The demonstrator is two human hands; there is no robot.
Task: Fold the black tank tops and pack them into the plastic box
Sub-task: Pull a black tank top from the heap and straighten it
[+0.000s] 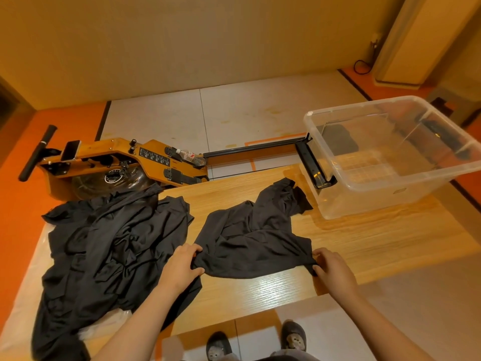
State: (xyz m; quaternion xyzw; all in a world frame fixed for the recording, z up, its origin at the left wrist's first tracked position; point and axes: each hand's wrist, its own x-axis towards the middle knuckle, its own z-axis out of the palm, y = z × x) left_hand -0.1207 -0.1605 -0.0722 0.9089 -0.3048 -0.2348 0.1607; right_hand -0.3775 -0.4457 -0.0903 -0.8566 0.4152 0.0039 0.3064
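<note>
One black tank top (256, 238) lies crumpled in the middle of the wooden table (364, 246). My left hand (182, 265) pinches its near left corner. Its near right corner is pinched by my right hand (331, 269), and the hem is stretched between the two. A heap of more black tank tops (112, 246) covers the left part of the table and hangs over its front edge. The clear plastic box (385, 178) stands open at the table's far right corner, with nothing black inside that I can make out.
A wooden rowing machine (117, 165) with a plastic bottle (190, 156) on it lies on the floor beyond the table; its rail runs behind the box. Clear plastic wrapping (31, 282) lies under the heap. My two slippers (255, 342) show below the table's front edge.
</note>
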